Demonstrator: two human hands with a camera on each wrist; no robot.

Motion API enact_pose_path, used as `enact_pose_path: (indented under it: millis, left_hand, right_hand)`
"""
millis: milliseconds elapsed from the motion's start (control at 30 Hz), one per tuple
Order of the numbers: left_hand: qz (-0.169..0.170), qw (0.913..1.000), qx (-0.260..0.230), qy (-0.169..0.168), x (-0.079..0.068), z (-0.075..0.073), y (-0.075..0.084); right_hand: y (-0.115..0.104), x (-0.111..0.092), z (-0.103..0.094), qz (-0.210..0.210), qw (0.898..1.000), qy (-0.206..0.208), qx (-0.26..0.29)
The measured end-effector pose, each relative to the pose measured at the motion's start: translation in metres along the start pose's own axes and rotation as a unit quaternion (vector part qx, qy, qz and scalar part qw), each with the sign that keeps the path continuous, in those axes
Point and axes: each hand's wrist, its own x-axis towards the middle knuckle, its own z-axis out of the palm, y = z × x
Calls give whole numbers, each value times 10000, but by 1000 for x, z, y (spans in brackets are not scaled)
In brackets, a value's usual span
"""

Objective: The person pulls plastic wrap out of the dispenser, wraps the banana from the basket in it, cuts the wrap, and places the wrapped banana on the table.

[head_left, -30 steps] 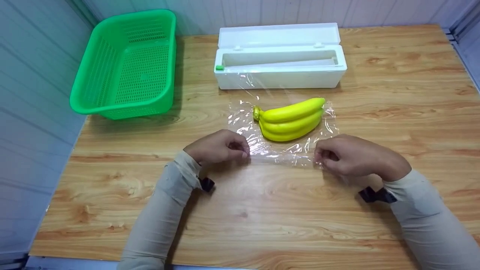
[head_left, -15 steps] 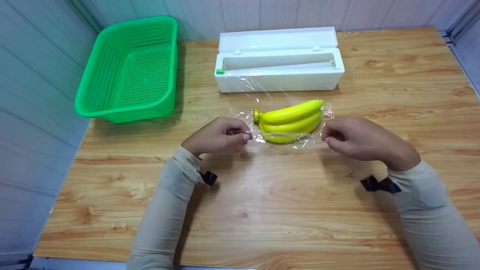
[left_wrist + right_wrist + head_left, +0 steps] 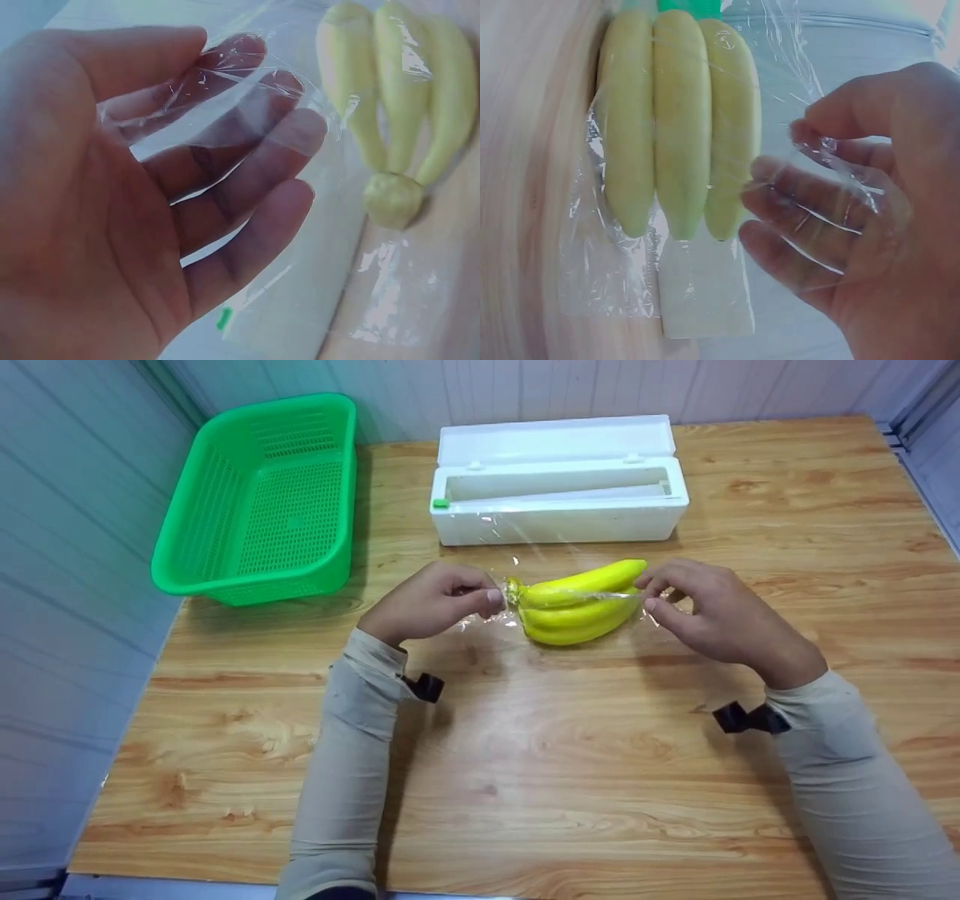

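A bunch of yellow bananas (image 3: pixel 577 622) lies on clear plastic wrap (image 3: pixel 386 300), whose near edge is lifted and folded over the fruit. My left hand (image 3: pixel 435 604) pinches one corner of that edge between thumb and forefinger, beside the banana stem. At the banana tips, my right hand (image 3: pixel 712 611) pinches the other corner, its remaining fingers loosely bent under the film. In the right wrist view the wrap drapes across the fingers (image 3: pixel 795 210). Behind the bananas, the wrap runs back to an opened white dispenser box (image 3: pixel 559 525) with a roll inside.
A green plastic basket (image 3: pixel 341 532) stands at the back left of the wooden table (image 3: pixel 510 795). The dispenser's lid (image 3: pixel 555 441) is tipped back toward the panelled wall (image 3: pixel 570 390). A small green slider (image 3: pixel 441 503) sits at the box's left front edge.
Both hands have moved away from the body, carrying the wrap's near edge up from the table and over the bananas. The bananas and dispenser have stayed in place.
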Motion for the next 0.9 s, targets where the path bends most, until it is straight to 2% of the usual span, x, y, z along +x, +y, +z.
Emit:
enact_pose_path:
  millis: [100, 267, 467, 667, 800, 900]
  left_hand:
    - [41, 9998, 50, 196, 3, -1, -1]
    - [22, 9979, -144, 633, 8, 0, -4]
    - [107, 9919, -416, 1199, 16, 6, -18]
    - [-162, 9843, -1120, 1356, 26, 12, -36]
    - [-294, 9753, -1613, 1480, 34, 16, -55]
    - [-448, 9688, -1866, 1571, 37, 18, -60]
  right_hand:
    - [2, 3, 2, 15, 10000, 31, 85]
    - [6, 9, 3, -9, 10000, -9, -4]
    - [11, 15, 5, 278, 9996, -26, 83]
    - [16, 15, 17, 424, 9960, 713, 318]
    - [17, 17, 24, 431, 9906, 1187, 535]
    - [19, 19, 27, 472, 9867, 1436, 602]
